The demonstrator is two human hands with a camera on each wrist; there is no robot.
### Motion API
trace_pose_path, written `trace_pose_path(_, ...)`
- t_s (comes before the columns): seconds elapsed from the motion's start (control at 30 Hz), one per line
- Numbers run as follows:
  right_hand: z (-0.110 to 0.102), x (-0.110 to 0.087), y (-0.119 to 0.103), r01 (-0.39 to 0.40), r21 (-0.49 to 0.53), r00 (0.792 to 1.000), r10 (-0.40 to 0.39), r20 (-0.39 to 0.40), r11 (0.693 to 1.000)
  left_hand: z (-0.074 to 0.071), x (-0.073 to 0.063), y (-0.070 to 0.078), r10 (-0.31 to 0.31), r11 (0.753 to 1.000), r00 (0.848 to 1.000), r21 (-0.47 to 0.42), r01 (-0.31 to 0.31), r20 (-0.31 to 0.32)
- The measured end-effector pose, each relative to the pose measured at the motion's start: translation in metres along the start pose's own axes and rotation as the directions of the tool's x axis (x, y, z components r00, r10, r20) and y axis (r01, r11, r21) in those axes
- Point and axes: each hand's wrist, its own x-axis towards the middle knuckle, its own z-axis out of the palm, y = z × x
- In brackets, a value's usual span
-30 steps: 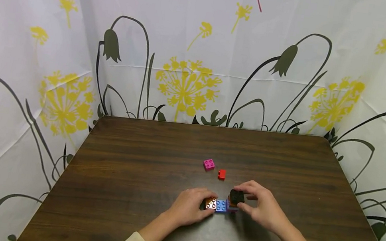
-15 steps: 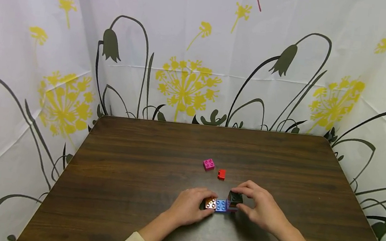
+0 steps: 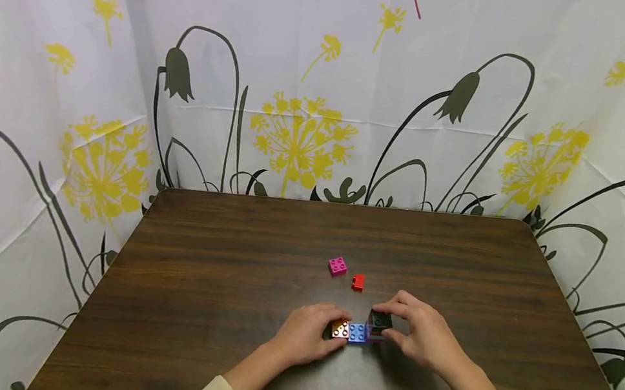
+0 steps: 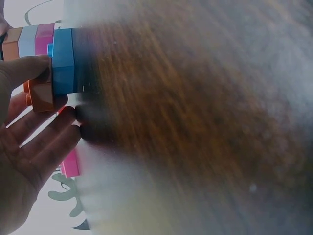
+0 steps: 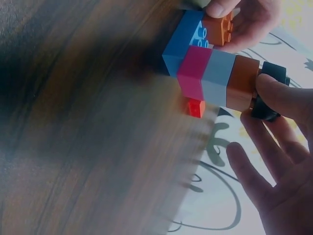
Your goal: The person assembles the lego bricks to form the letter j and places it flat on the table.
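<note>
A blue toy brick [image 3: 356, 333] lies on the table as the base of a small build. My left hand [image 3: 304, 332] pinches an orange brick [image 3: 340, 328] fixed on its left end. On the right end rises a stack, best seen in the right wrist view: a magenta brick [image 5: 194, 73], a pale blue-grey brick [image 5: 217, 78] and a second orange brick [image 5: 242, 83]. Thumb and fingers of my right hand [image 3: 427, 333] grip a black brick [image 5: 272, 73] at the top of that stack. It looks slightly tilted there, with a narrow gap below it.
Beyond the hands, a loose magenta brick [image 3: 337, 266] and a small red brick [image 3: 358, 282] lie on the brown wooden table [image 3: 224, 243]. The red one rests on its side, studs to the left. A flower-printed curtain [image 3: 320, 40] hangs behind the table.
My right hand has shifted slightly left, bringing the black brick over the stack; the orange brick under it no longer shows from above. The left hand has stayed put.
</note>
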Motion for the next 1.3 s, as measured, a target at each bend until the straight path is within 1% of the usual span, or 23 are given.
trace_pose_path(0.13,0.0,0.0,0.0,0.005,-0.022,1.0,-0.005,0.005,1.0,0.0,-0.001,0.001,0.002,1.0,1.0,0.004,-0.002,-0.002)
trace_pose_path(0.3,0.002,-0.001,0.0,0.013,-0.033,1.0,-0.013,-0.009,0.999,0.0,-0.001,0.001,0.005,1.0,1.0,0.005,-0.005,0.003)
trace_pose_path(0.6,0.006,0.0,0.002,0.027,-0.024,0.999,-0.028,-0.025,0.999,0.0,-0.002,0.0,-0.001,1.0,1.0,0.01,0.001,0.002)
trace_pose_path(0.77,0.009,-0.002,0.004,0.046,-0.017,0.998,-0.046,-0.049,0.999,-0.001,-0.002,0.001,-0.01,1.0,1.0,0.004,0.01,0.001)
trace_pose_path(0.9,0.011,-0.002,0.005,0.056,-0.019,0.997,-0.057,-0.053,0.998,-0.001,-0.002,0.002,-0.003,1.0,1.0,0.004,0.003,-0.008)
trace_pose_path(1.0,0.012,-0.002,0.006,0.057,-0.016,0.998,-0.057,-0.038,0.998,-0.001,-0.001,0.001,0.005,1.0,1.0,0.002,-0.005,-0.011)
trace_pose_path(1.13,0.012,-0.003,0.008,0.059,0.016,0.998,-0.059,-0.009,0.998,-0.001,-0.001,0.0,0.009,1.0,1.0,0.002,-0.009,-0.01)
trace_pose_path(1.23,0.009,-0.002,0.009,0.056,0.054,0.998,-0.058,0.037,0.997,-0.001,-0.001,0.0,0.01,1.0,1.0,0.002,-0.01,-0.007)
trace_pose_path(1.3,0.005,0.0,0.01,0.037,0.098,0.996,-0.045,0.077,0.994,-0.001,-0.001,0.001,0.009,1.0,1.0,0.003,-0.009,-0.007)
